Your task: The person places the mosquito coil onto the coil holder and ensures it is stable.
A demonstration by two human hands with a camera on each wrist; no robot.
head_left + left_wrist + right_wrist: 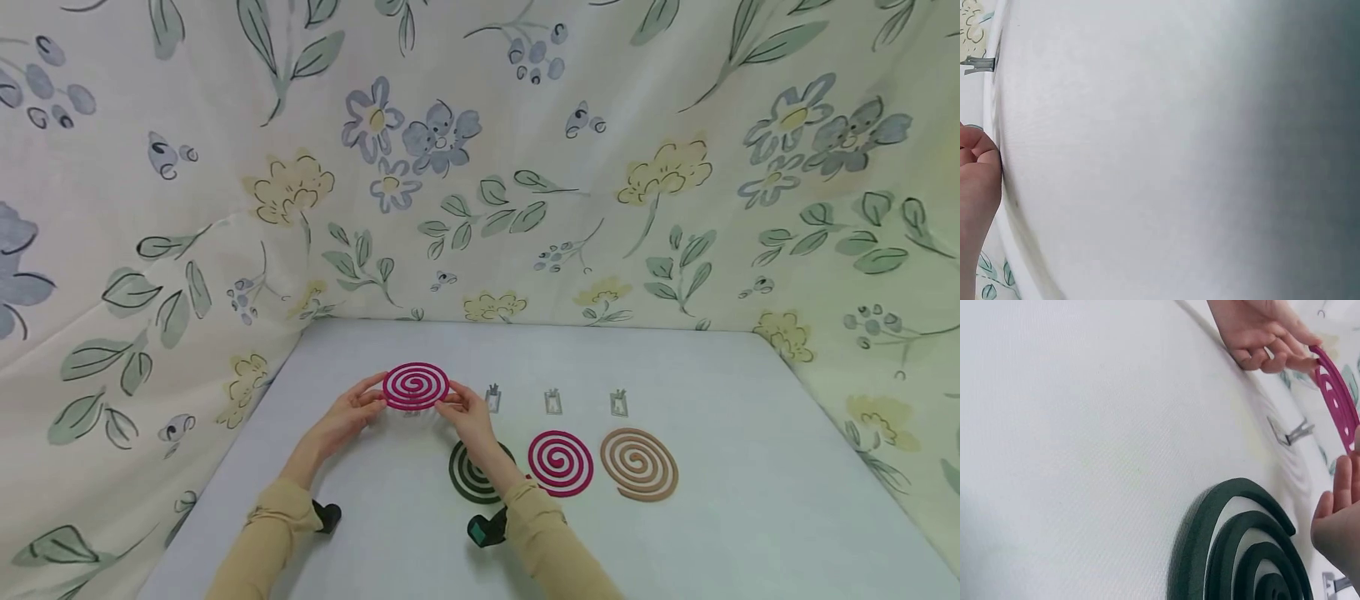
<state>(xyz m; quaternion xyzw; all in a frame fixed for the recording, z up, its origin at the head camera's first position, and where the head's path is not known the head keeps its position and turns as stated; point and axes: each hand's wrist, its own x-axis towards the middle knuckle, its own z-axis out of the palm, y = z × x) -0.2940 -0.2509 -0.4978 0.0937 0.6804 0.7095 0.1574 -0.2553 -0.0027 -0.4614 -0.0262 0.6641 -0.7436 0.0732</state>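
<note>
A pink spiral mosquito coil [416, 384] is held up off the far left part of the table between both hands. My left hand [351, 419] pinches its left edge, and my right hand [472, 421] holds the right edge by the fingertips. In the right wrist view the coil [1335, 394] appears nearly edge-on, with the left hand [1266, 334] above it and the right hand [1342, 509] below. Under my right forearm lies a dark green coil [1235, 489], partly hidden in the head view. The left wrist view catches only part of the left hand [979, 181].
To the right on the white table [750, 467] lie another pink coil [557, 462] and a brown coil [637, 461]. Small metal stands [552, 401] form a row behind them; one below the held coil is mostly hidden. Floral cloth [525, 167] hangs behind.
</note>
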